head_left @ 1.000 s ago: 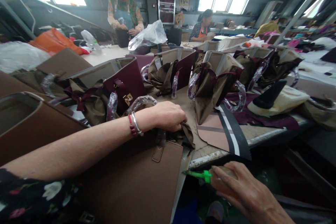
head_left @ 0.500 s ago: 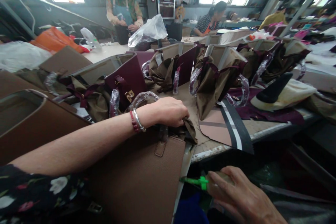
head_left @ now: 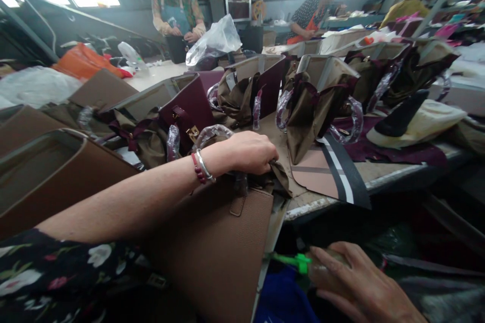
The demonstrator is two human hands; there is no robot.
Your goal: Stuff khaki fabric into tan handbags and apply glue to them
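A brown handbag (head_left: pixel 215 242) leans at the table's front edge, in front of me. Over it reaches my left hand (head_left: pixel 254 152), closed on the olive lining cloth (head_left: pixel 281 179) at the bag's far side. Plastic-wrapped handles (head_left: pixel 212 133) stand close behind that wrist. Low on the right, my right hand (head_left: pixel 354 272) is wrapped round a squeeze bottle (head_left: pixel 326 268) with a green nozzle. The nozzle tip points left, at the bag's right edge; whether it touches is too blurred to tell.
Several maroon bags (head_left: pixel 189 106) with olive linings stand across the table (head_left: pixel 310 207). A flat pinkish panel with a black-and-white strip (head_left: pixel 326 171) overhangs the edge. A black-and-cream object (head_left: pixel 417 121) lies at right. Co-workers (head_left: pixel 176 10) work behind.
The view has shifted slightly, so most things sit a little differently in it. My left hand keeps its hold on the lining, and the bottle stays in my right hand beside the bag's edge.
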